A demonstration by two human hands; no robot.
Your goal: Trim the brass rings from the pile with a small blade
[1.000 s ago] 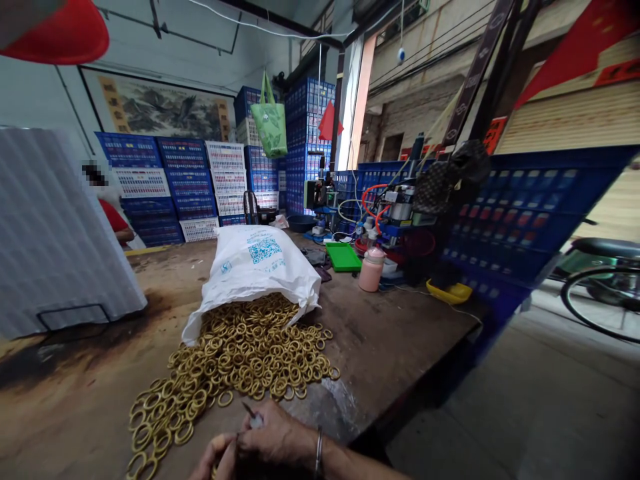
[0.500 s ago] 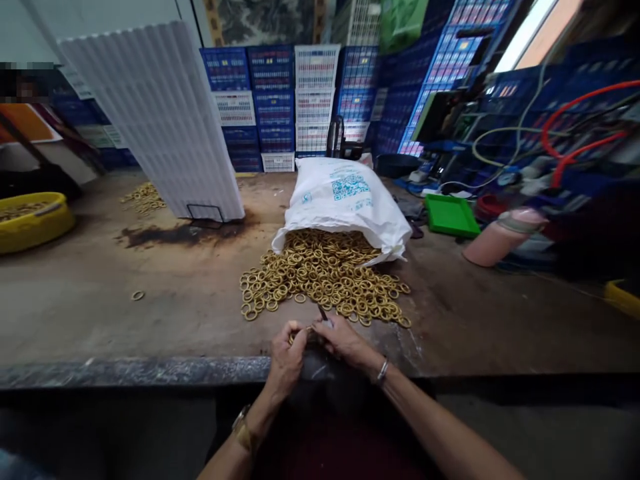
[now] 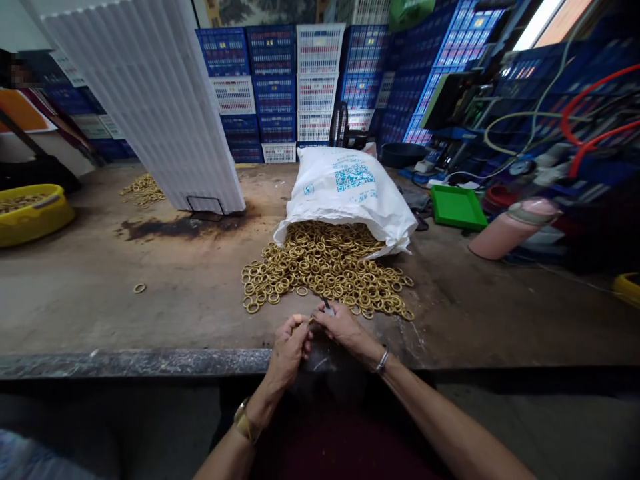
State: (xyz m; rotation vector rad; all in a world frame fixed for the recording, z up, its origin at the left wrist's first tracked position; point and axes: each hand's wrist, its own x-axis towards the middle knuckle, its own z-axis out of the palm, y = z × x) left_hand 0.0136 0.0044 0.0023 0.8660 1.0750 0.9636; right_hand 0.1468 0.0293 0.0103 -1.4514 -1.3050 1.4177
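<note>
At the table's front edge, my left hand (image 3: 289, 348) is closed with its fingertips pinching a brass-coloured ring (image 3: 311, 321), mostly covered by the fingers. Close against it, my right hand (image 3: 346, 331) grips a small tool (image 3: 328, 307) with a dark tip and a pale grey part; its exact kind is hidden by the fingers. Thumb and fingertips of both hands meet around the ring. Just beyond them spreads a heap of brass-coloured rings (image 3: 325, 277), spilling from the mouth of a white woven sack (image 3: 320, 200) that lies on its side.
One loose ring (image 3: 139, 288) lies to the left. Farther left are a corrugated white panel (image 3: 150, 107) on a wire stand, a small ring pile (image 3: 143, 189) and a yellow basin (image 3: 37, 223). Rightward stand a green tray (image 3: 457, 207) and pink bottle (image 3: 510, 231). Crates (image 3: 273, 87) line the back.
My left hand has turned slightly and its fingers have shifted around the ring. The right hand stays close by with the tool. The whole view has tilted a little downward.
</note>
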